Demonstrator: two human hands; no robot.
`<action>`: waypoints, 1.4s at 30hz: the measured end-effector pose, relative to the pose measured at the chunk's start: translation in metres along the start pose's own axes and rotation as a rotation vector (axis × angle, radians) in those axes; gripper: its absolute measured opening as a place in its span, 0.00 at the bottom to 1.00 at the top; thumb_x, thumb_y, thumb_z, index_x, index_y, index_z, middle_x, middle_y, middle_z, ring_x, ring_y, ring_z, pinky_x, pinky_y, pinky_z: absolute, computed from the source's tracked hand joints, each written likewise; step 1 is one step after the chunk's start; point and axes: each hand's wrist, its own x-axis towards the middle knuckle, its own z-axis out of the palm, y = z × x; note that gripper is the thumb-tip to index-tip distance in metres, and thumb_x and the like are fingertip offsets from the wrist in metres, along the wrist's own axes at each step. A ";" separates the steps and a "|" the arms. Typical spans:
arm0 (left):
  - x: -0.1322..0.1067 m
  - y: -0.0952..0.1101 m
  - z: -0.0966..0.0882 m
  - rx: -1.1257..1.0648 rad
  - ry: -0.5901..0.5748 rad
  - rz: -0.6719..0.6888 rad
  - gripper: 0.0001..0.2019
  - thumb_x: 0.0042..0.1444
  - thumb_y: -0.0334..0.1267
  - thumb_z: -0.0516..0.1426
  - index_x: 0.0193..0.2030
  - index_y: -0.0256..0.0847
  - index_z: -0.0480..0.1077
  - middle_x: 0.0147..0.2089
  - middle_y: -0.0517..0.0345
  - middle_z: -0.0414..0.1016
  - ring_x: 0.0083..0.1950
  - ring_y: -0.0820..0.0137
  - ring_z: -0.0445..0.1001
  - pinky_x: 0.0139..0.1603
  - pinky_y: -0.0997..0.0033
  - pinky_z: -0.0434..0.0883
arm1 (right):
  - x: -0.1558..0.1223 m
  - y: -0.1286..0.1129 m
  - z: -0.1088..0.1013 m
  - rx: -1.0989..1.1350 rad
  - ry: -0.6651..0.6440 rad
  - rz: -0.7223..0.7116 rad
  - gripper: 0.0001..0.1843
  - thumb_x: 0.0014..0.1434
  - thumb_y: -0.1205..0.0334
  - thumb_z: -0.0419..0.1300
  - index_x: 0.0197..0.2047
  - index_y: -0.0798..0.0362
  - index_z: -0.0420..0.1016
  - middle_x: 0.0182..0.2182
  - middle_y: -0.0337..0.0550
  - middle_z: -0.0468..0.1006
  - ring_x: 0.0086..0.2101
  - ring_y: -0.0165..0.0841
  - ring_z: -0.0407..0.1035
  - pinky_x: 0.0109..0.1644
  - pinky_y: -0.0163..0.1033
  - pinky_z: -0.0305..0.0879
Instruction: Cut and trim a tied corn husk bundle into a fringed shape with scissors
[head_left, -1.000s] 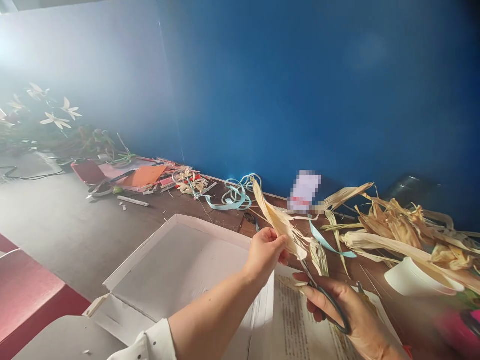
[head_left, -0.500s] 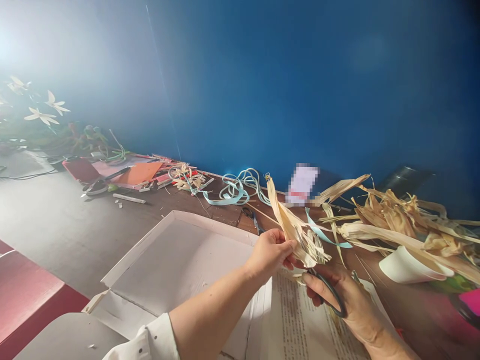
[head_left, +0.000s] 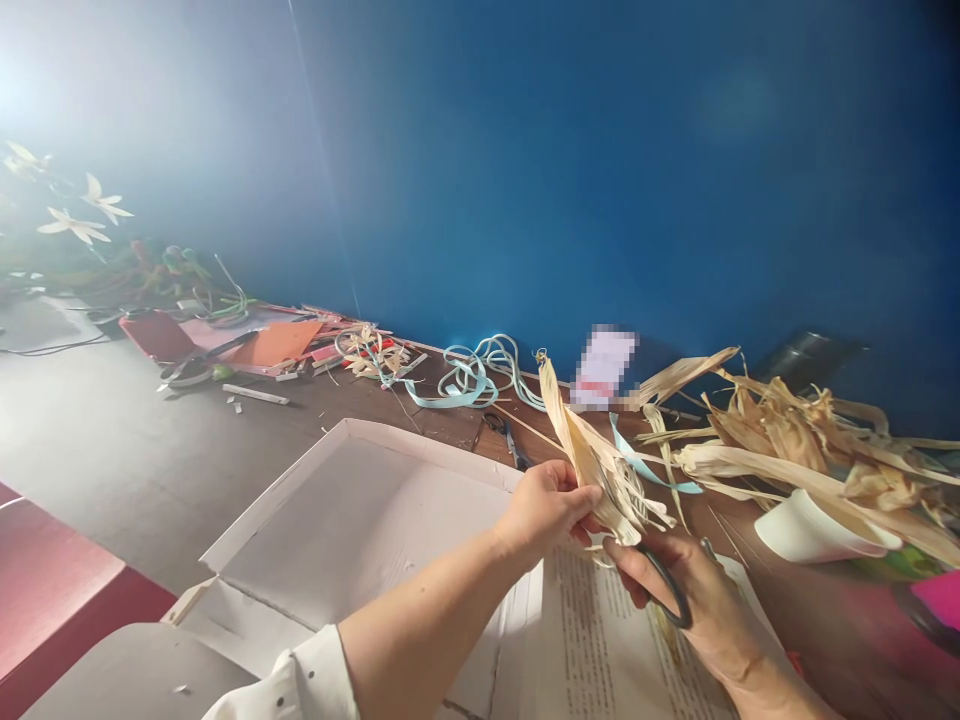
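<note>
My left hand (head_left: 551, 512) pinches a dried corn husk (head_left: 574, 425) between thumb and fingers. The husk stands tilted up, its upper tip narrow and its lower end cut into several thin curling strips. Just below and to the right, my right hand (head_left: 686, 590) is closed round a pair of black-handled scissors (head_left: 666, 580). One dark handle loop shows; the blades are mostly hidden behind the husk. Both hands are close together over a printed sheet (head_left: 600, 640). A pale blue ribbon (head_left: 652, 472) lies just behind the husk.
An open white cardboard box (head_left: 345, 530) lies to the left. Another pair of scissors (head_left: 510, 442) rests behind it. Dried husks (head_left: 810, 430) and a tipped white cup (head_left: 814, 530) lie at right. Blue cord (head_left: 469, 375) and orange paper (head_left: 281, 345) are along the blue wall.
The husk and my left hand have shifted slightly right. More cut strips fan out at the husk's lower right. My right hand keeps its hold on the scissors.
</note>
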 end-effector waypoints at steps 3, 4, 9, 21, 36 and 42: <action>0.000 -0.001 -0.001 -0.008 -0.009 0.006 0.11 0.46 0.39 0.61 0.28 0.36 0.63 0.20 0.59 0.69 0.19 0.77 0.66 0.18 0.81 0.64 | 0.000 -0.002 0.001 -0.029 0.000 -0.023 0.23 0.60 0.43 0.60 0.26 0.55 0.71 0.17 0.36 0.63 0.22 0.29 0.57 0.27 0.32 0.53; 0.000 -0.001 -0.001 -0.009 -0.010 0.007 0.10 0.46 0.38 0.61 0.28 0.36 0.63 0.20 0.59 0.69 0.19 0.77 0.66 0.18 0.81 0.64 | 0.000 -0.003 0.001 -0.036 0.003 -0.032 0.24 0.61 0.42 0.59 0.26 0.55 0.71 0.17 0.36 0.63 0.22 0.29 0.57 0.27 0.32 0.53; 0.000 -0.001 -0.001 0.000 -0.009 0.011 0.09 0.47 0.37 0.60 0.29 0.36 0.64 0.20 0.60 0.68 0.20 0.77 0.67 0.18 0.81 0.65 | -0.002 -0.006 0.002 -0.049 0.027 -0.052 0.29 0.62 0.41 0.57 0.21 0.54 0.62 0.17 0.36 0.61 0.22 0.28 0.56 0.27 0.32 0.53; 0.001 0.001 -0.002 0.007 -0.019 0.002 0.10 0.46 0.38 0.61 0.28 0.36 0.64 0.20 0.59 0.68 0.19 0.76 0.67 0.18 0.81 0.65 | -0.001 0.001 0.002 -0.027 0.032 -0.050 0.26 0.60 0.42 0.60 0.23 0.54 0.65 0.17 0.36 0.62 0.22 0.28 0.57 0.26 0.32 0.55; 0.005 0.005 -0.006 0.053 0.173 0.053 0.06 0.51 0.29 0.56 0.26 0.38 0.62 0.17 0.62 0.67 0.17 0.77 0.64 0.17 0.81 0.64 | 0.002 -0.011 0.001 0.000 0.310 0.011 0.25 0.56 0.38 0.62 0.50 0.46 0.75 0.49 0.41 0.75 0.51 0.44 0.68 0.56 0.40 0.65; 0.003 -0.001 -0.001 0.103 0.086 0.004 0.05 0.51 0.29 0.56 0.27 0.37 0.63 0.17 0.63 0.67 0.17 0.77 0.64 0.15 0.82 0.64 | 0.005 -0.004 -0.003 0.093 0.508 -0.013 0.29 0.49 0.43 0.68 0.52 0.43 0.74 0.51 0.38 0.74 0.53 0.43 0.67 0.62 0.43 0.60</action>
